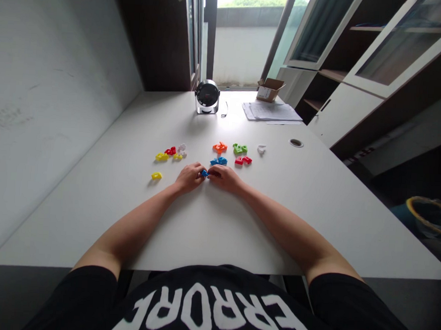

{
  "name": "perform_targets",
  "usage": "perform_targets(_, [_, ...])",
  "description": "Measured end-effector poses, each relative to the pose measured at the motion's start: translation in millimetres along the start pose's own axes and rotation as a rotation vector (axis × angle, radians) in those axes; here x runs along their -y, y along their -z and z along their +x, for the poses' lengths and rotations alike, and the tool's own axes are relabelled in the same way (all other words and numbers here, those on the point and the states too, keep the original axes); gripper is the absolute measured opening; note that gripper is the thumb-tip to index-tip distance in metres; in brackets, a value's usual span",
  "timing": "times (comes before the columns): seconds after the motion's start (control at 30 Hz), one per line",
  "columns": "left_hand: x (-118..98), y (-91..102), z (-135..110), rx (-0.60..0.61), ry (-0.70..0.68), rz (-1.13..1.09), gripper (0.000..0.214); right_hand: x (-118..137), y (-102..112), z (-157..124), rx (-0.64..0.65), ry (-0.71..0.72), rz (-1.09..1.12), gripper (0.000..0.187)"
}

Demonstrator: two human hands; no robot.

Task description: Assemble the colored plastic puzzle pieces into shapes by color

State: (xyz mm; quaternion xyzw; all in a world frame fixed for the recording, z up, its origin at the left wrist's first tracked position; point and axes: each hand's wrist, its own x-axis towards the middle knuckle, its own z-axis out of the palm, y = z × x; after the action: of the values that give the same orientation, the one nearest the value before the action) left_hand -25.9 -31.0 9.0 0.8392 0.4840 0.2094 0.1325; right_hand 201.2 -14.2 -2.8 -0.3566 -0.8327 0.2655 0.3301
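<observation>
Closely together, the left hand (189, 178) and right hand (225, 178) pinch a small blue plastic piece (204, 173) between their fingertips.
It looks light and stiff, easiest held by its edges; more blue pieces (219, 161) lie just ahead on the desk (216, 234).

**Bright daylight from the far end, dimmer near the camera.**

Daylight pours through the open doorway (246, 42), and the sky at its top is burnt out to white. A pale glare lies across the far end of the table (140, 125) and fades toward the near edge. Soft, short shadows fall toward the camera from the little fan (207, 96) and the plastic pieces (220, 147). The small blue piece (204, 173) looks slightly soft. The wide lens bends the cabinet (359, 89) and the wall (48, 99) outward near the frame edges, while the floor (413, 306) sinks into murky shadow.
</observation>
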Motion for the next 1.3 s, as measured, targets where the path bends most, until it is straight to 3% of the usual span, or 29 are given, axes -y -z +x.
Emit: perform_targets(1.3, [0.7,0.9,0.3,-0.001,0.011,0.0,0.022,0.3,-0.8,0.9,0.0,-0.015,0.004,0.021])
